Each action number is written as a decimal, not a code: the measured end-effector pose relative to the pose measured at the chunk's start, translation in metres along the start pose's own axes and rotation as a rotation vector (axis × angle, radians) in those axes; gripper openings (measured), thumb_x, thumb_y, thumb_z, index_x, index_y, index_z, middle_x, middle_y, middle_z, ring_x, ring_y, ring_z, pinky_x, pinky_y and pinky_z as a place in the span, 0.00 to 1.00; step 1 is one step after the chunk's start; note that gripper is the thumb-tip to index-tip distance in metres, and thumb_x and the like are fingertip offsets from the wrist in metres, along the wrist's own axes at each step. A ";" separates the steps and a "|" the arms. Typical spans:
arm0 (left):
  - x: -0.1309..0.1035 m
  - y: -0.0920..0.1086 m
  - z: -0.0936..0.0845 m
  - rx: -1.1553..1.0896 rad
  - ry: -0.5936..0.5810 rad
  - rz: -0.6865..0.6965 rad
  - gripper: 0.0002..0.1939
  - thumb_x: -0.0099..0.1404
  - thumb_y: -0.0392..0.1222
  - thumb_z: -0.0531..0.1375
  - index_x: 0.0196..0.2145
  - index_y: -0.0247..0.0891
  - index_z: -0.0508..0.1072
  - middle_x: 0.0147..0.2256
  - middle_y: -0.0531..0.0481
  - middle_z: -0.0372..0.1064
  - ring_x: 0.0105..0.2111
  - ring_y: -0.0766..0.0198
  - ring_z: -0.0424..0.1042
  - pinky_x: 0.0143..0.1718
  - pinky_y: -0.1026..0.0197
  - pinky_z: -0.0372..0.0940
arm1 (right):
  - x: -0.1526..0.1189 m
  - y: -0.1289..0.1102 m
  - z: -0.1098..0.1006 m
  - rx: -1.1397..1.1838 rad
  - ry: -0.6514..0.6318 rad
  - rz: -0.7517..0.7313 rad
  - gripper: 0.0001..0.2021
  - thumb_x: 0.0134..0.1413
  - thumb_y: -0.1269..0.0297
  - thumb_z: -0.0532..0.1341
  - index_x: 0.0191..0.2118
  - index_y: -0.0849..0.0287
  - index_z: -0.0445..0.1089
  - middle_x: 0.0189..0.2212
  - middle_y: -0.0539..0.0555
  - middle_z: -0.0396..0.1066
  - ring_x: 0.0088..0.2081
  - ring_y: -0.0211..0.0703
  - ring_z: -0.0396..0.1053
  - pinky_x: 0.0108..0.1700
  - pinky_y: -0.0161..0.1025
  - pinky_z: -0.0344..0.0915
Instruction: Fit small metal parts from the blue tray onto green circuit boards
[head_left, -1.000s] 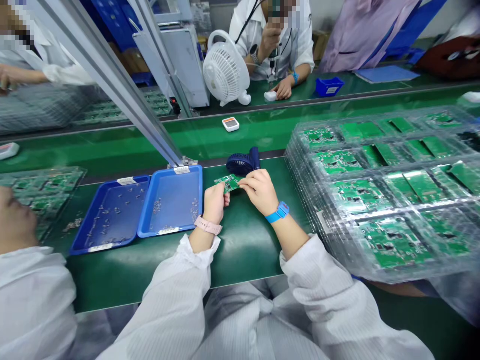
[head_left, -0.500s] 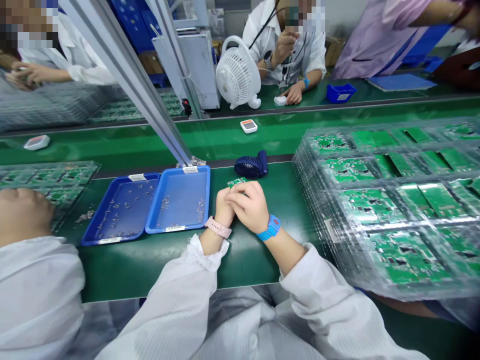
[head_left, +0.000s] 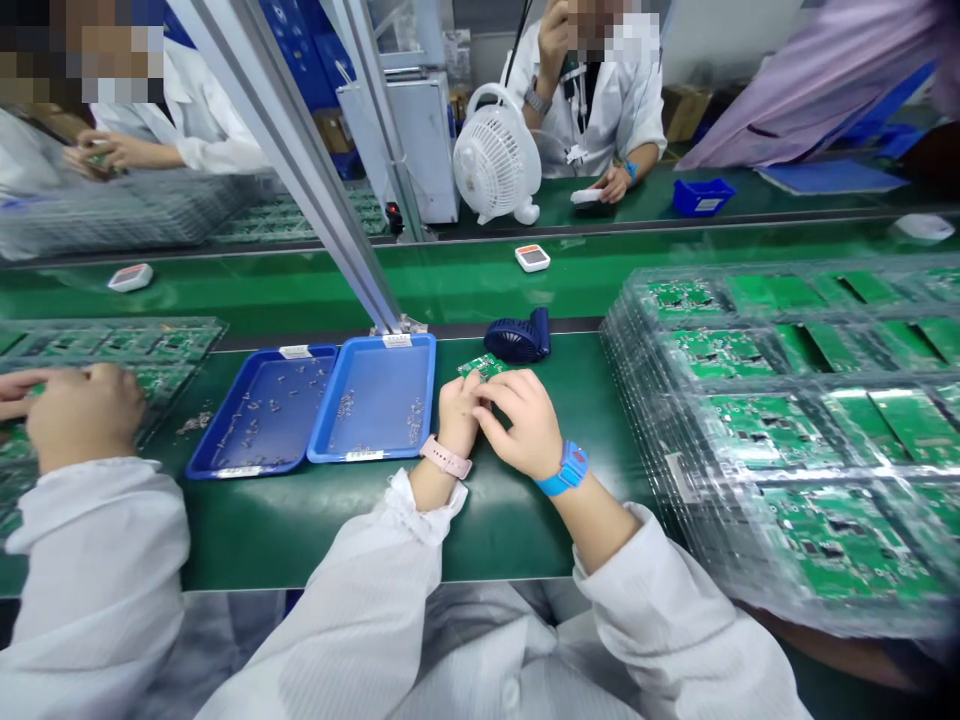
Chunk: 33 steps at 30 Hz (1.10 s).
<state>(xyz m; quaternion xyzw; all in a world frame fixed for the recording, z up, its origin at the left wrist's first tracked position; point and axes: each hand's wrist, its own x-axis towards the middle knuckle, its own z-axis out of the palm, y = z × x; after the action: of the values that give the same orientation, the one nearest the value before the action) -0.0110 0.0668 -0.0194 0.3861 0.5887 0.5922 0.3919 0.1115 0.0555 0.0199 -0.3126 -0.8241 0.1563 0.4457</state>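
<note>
Green rectangular circuit board [head_left: 482,366]: over the green table [head_left: 525,540], near the dark-blue plastic fan [head_left: 517,338].
Left hand [head_left: 458,412]: grip closed on the board's near edge.
Right hand [head_left: 526,425]: curled beside my left; grip's gap and contents, I cannot tell.

Hands [head_left: 529,425] close together (both curled).

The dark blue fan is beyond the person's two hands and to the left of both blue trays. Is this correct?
Not fully: the head view shows the dark blue fan to the right of both blue trays, not the left. It is beyond the left hand and the right hand.
</note>
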 end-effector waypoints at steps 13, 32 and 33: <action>-0.005 0.016 0.002 0.336 0.139 0.038 0.22 0.67 0.47 0.53 0.16 0.37 0.62 0.16 0.53 0.60 0.18 0.68 0.57 0.23 0.63 0.50 | -0.004 -0.016 0.008 -0.108 -0.228 0.366 0.11 0.58 0.63 0.60 0.25 0.57 0.62 0.25 0.49 0.65 0.29 0.38 0.63 0.32 0.36 0.55; -0.014 0.015 0.003 0.272 0.187 0.215 0.24 0.67 0.50 0.54 0.16 0.39 0.55 0.15 0.55 0.55 0.18 0.70 0.55 0.21 0.64 0.49 | -0.001 -0.012 -0.006 0.200 -0.099 0.312 0.11 0.54 0.68 0.54 0.22 0.58 0.62 0.22 0.49 0.62 0.27 0.38 0.59 0.31 0.36 0.55; -0.015 0.016 0.002 0.246 0.192 0.241 0.24 0.67 0.50 0.54 0.16 0.39 0.56 0.15 0.54 0.57 0.18 0.69 0.57 0.22 0.64 0.51 | 0.002 -0.007 -0.008 0.352 -0.087 0.395 0.11 0.53 0.68 0.54 0.21 0.58 0.62 0.21 0.48 0.61 0.27 0.37 0.58 0.30 0.35 0.55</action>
<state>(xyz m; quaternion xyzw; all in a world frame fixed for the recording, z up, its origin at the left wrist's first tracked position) -0.0037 0.0537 -0.0032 0.4404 0.6409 0.5925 0.2100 0.1150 0.0511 0.0294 -0.3782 -0.7256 0.3944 0.4183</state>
